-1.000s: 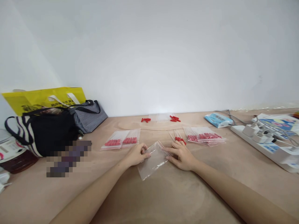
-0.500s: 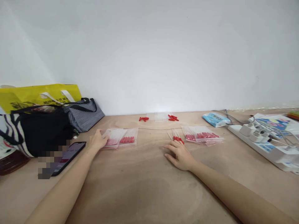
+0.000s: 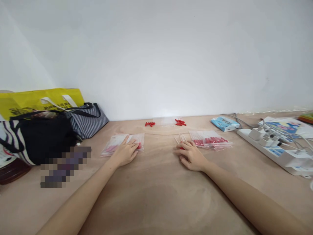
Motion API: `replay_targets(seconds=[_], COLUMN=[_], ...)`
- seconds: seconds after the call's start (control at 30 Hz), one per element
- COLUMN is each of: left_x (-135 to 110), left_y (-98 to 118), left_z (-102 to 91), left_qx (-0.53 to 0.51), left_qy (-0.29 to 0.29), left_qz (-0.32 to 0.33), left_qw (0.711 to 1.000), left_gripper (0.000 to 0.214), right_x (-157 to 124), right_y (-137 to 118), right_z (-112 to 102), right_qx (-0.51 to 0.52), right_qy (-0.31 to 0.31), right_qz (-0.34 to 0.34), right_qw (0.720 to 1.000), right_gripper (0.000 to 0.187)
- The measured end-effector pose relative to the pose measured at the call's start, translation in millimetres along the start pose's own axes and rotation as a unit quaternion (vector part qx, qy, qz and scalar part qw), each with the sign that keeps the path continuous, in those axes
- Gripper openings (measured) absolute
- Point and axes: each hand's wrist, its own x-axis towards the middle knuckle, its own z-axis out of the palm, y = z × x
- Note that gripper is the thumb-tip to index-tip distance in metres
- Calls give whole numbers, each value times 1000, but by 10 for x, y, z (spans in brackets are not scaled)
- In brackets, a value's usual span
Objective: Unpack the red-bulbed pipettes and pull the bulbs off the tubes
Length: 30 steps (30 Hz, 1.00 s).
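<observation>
Lies palm down, on the left, across the left bags (image 3: 117, 139): the left hand (image 3: 126, 151), loosely spread and gripping nothing that shows. Flat on the desk (image 3: 151, 182) beneath it, clear film overlapping, with pinkish red showing through at the near left and a bright red tip just past the fingers. Farther off, by the wall (image 3: 146, 65) and well apart from both hands, two small clusters of red pieces (image 3: 150, 124) with clear film between.

Right of centre, just ahead of the right hand (image 3: 192, 155) and partly under its fingers, the sticks (image 3: 181, 136); much nearer to that hand than to the left. Long axis running away toward the wall, with a slight lean leftward. Slim, pale, a little fanned, red at the near end, mostly hidden. Fingers bent over those red ends; cannot tell whether closed on any. Farthest right, just beside that hand, the right bags (image 3: 205, 134), stacked, clear, red-filled along the near side.
</observation>
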Motion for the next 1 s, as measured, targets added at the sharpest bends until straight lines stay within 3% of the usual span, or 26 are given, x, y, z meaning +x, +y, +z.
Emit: replay_targets(seconds=[0.1,0.23,0.37,0.5,0.63,0.8,1.0], left_x=[41,145,240,201,73,50,121], left_y=[142,554,862,870,773,738,777], left_z=[80,122,97,52,44,81,119], left_qx=[-59,-213,-287,-292,-294,-293,-315], left_qy=[40,89,91,93,85,76,95], left_qz=[0,-3,14,6,-14,23,-17], left_qw=[997,973,954,952,952,953,944], left_gripper=[34,32,36,41,19,16,18], right_x=[-31,-33,6,23,14,50,216], right_y=[142,244,250,253,213,-38,-279], right_z=[-47,-39,20,62,63,86,210], right_qx=[9,3,-5,-20,-6,36,21], right_qy=[-14,-14,-5,22,56,54,55], right_qz=[-12,2,20,33,42,33,7], right_qw=[1000,1000,1000,999,998,997,998], right_gripper=[35,28,24,22,23,25,21])
